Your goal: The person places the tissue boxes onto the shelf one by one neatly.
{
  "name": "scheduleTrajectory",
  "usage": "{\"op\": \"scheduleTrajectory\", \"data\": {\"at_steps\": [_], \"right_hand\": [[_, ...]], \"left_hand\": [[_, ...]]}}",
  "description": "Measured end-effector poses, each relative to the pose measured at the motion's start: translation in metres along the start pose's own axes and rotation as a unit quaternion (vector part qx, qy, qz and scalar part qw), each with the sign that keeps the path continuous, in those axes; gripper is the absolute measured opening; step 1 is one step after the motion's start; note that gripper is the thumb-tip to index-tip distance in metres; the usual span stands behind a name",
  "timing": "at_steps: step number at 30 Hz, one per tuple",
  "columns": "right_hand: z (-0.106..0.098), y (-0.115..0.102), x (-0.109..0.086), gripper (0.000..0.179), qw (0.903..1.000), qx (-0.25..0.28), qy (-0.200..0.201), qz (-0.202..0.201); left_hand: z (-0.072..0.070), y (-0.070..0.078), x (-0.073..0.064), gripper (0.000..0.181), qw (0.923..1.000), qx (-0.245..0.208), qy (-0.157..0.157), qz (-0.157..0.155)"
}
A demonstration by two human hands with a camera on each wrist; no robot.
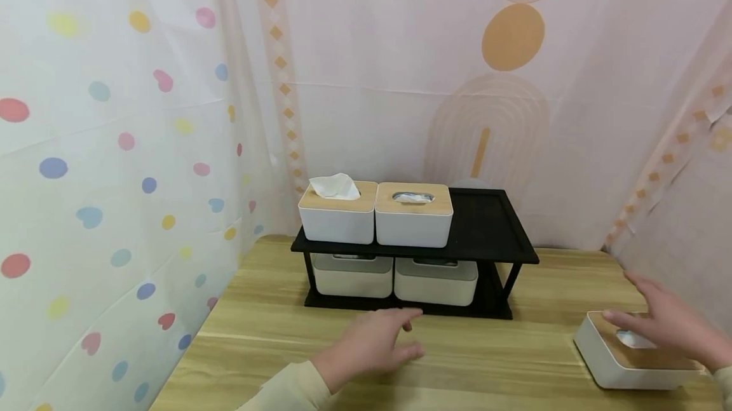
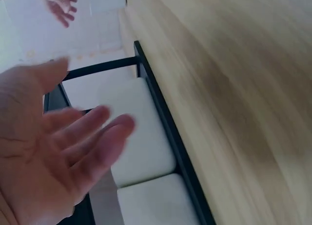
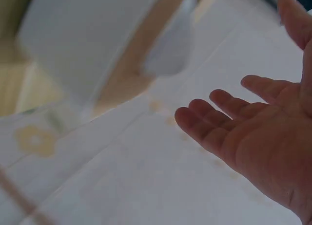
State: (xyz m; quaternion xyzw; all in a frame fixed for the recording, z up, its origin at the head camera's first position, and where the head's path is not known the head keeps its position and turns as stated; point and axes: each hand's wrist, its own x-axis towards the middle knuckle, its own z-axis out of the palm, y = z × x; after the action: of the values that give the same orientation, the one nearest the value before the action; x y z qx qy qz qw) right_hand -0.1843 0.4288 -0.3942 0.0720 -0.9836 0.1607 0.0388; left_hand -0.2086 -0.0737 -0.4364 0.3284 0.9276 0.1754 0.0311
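Observation:
My right hand [image 1: 677, 322], fingers loosely extended, hovers over a white tissue box [image 1: 640, 378] with a wooden lid at the right of the table. A tuft of tissue [image 1: 635, 339] pokes from its slot. In the right wrist view the palm [image 3: 263, 127] holds nothing and the box [image 3: 83, 45] is blurred. My left hand [image 1: 372, 346] is in front of a black two-tier shelf [image 1: 483, 223], fingers apart and nothing in them. On its top tier, two similar boxes stand side by side at the left, the left one [image 1: 338, 225] with tissue sticking up, the other [image 1: 413, 230] with tissue inside its slot.
Two more tissue boxes, one left [image 1: 353, 282] and one right [image 1: 436, 284], fill much of the lower tier, partly hidden by the upper board. The wood-grain table [image 1: 257, 328] runs up to a dotted curtain [image 1: 114, 176] at left and a pale patterned curtain [image 1: 366, 125] behind.

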Motion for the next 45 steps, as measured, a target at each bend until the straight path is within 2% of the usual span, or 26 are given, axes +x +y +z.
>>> {"op": "scheduleTrajectory", "data": {"at_steps": [2,5,9,13,18,22,26,30,35,41,44,45], "right_hand": [[0.001,0.017,-0.006,0.101,1.0,-0.002,-0.003,-0.005],[0.0,0.034,-0.012,0.102,0.9992,-0.01,-0.038,0.003],[0.001,0.04,-0.013,0.101,0.9923,-0.02,-0.117,0.035],[0.003,0.038,-0.011,0.106,0.9771,-0.006,-0.196,0.083],[0.002,0.028,-0.008,0.106,0.9675,0.034,-0.229,0.101],[0.003,0.005,-0.006,0.101,0.9625,0.082,-0.239,0.099],[0.008,-0.024,-0.004,0.094,0.9564,0.14,-0.244,0.079],[0.022,-0.051,-0.006,0.089,0.9478,0.203,-0.241,0.048],[0.047,-0.085,-0.004,0.089,0.9184,0.307,-0.25,0.01],[0.076,-0.12,0.004,0.103,0.8818,0.391,-0.259,-0.053],[0.088,-0.132,0.008,0.105,0.8693,0.414,-0.262,-0.067],[0.091,-0.135,0.01,0.104,0.8701,0.414,-0.258,-0.069]], "left_hand": [[0.005,0.002,0.0,0.066,0.9992,0.008,-0.037,0.011],[0.01,0.004,-0.001,0.067,0.9966,0.004,-0.079,0.023],[0.014,0.007,-0.002,0.067,0.9943,-0.017,-0.101,0.029],[0.019,0.009,-0.001,0.066,0.9929,-0.027,-0.111,0.034],[0.025,0.01,-0.001,0.064,0.9893,-0.045,-0.131,0.043],[0.028,0.011,-0.003,0.061,0.9864,-0.063,-0.147,0.037],[0.028,0.014,-0.005,0.062,0.9865,-0.067,-0.146,0.033],[0.028,0.017,-0.006,0.066,0.9873,-0.076,-0.138,0.025],[0.033,0.016,-0.008,0.078,0.9859,-0.121,-0.114,-0.02],[0.037,0.009,-0.01,0.091,0.9821,-0.173,-0.047,-0.058],[0.037,0.005,-0.012,0.091,0.9817,-0.178,-0.017,-0.067],[0.036,0.003,-0.012,0.09,0.9812,-0.18,-0.009,-0.069]]}}
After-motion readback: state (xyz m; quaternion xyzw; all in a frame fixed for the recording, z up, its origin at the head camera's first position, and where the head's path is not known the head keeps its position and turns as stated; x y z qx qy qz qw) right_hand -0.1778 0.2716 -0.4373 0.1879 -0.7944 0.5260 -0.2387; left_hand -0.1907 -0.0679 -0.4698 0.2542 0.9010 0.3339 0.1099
